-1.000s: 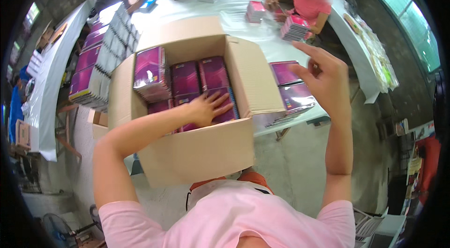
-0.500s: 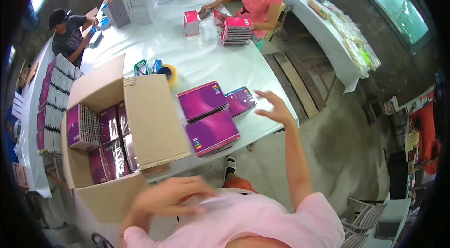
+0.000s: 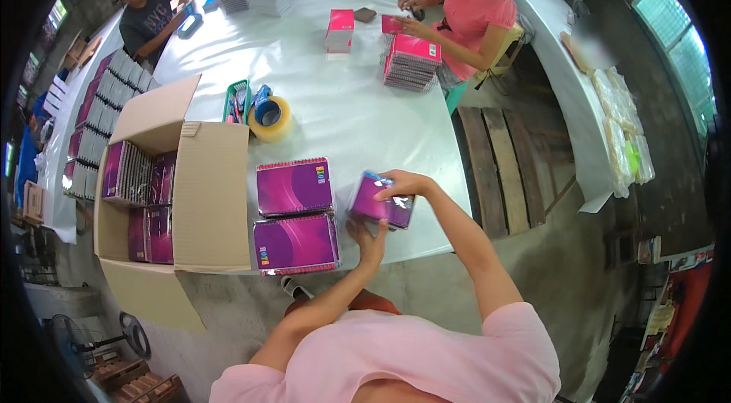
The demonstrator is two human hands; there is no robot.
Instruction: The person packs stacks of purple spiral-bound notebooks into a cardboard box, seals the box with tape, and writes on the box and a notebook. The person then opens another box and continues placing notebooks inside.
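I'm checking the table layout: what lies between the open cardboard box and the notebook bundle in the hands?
In the head view, a near notebook stack and a far notebook stack, both purple, lie between the box and the bundle.

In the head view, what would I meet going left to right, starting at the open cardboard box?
Open cardboard box, two purple notebook stacks, purple bundle held by left hand and right hand, wooden planks, clear plastic packs.

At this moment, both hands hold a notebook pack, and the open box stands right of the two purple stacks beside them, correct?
Only the side is wrong: in the head view, the open box stands left of the two purple stacks.
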